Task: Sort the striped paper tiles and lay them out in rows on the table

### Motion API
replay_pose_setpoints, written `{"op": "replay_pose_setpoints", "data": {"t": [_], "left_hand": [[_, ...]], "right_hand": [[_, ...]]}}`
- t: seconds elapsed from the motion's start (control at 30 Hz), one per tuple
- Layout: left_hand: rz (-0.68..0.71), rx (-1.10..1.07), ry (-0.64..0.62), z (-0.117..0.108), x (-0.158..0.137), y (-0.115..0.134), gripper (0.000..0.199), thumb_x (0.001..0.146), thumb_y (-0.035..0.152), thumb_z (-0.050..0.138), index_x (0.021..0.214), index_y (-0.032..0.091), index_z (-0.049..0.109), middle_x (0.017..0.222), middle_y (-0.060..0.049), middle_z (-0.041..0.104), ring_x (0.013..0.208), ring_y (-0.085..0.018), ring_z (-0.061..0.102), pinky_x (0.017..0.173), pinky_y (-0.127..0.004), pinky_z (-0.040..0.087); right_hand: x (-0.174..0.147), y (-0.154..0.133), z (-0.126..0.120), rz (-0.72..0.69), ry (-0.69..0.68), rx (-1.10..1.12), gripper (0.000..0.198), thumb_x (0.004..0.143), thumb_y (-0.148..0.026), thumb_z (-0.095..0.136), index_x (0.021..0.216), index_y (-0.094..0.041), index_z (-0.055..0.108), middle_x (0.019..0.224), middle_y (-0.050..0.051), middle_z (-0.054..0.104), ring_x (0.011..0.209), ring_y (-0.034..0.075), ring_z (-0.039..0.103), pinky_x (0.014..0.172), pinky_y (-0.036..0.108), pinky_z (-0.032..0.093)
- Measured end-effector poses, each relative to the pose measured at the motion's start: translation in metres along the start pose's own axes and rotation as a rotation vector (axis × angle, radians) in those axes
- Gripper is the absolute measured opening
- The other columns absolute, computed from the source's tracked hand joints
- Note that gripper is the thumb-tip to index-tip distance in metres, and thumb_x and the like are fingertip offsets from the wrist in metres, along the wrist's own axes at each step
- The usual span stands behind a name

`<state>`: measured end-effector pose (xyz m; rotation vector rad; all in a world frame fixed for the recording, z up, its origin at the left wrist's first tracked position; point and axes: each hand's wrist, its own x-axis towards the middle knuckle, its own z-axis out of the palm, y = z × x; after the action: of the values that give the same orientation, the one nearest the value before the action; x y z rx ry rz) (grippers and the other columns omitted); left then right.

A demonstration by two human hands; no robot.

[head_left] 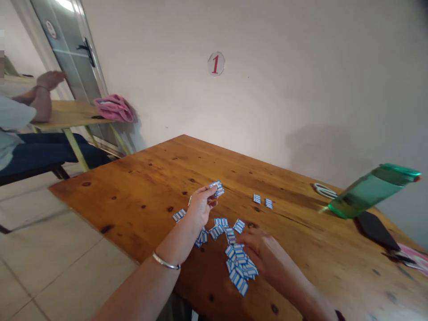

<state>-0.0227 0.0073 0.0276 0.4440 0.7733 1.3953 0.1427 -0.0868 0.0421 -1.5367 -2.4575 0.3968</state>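
Note:
Raised a little above the wooden table (160, 167), my left hand (202, 207) pinches a few small blue-and-white striped cards (218, 189) between thumb and fingers. My right hand (261, 247) is low over the table, right beside a loose heap of the same cards (239, 263). Its fingers point left at the heap's upper edge; they are blurred and partly hidden, so I cannot see if they hold a card. More cards lie scattered under and around my left wrist, some partly covered by it. Two single cards (262, 201) lie apart, farther back on the right.
A green bottle (371, 191) stands tilted in view at the right, with a white coiled cable (324, 191) and a dark flat case (376, 229) by it. At left, another person's arm (43, 100) rests on a second table holding a pink cloth bundle (115, 108).

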Motion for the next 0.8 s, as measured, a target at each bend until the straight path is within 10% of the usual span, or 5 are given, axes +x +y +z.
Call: {"op": "replay_pose_setpoints", "data": {"t": [0.8], "left_hand": [[-0.080, 0.035, -0.016, 0.004, -0.005, -0.004, 0.018, 0.049, 0.018, 0.076, 0.056, 0.015, 0.059, 0.050, 0.002, 0.059, 0.044, -0.007, 0.051, 0.045, -0.019, 0.037]], "right_hand": [[0.008, 0.018, 0.029, 0.066, 0.039, 0.242, 0.025, 0.069, -0.011, 0.051, 0.089, -0.022, 0.062, 0.085, 0.003, 0.057, 0.078, 0.017, 0.054, 0.070, 0.027, 0.040]]}}
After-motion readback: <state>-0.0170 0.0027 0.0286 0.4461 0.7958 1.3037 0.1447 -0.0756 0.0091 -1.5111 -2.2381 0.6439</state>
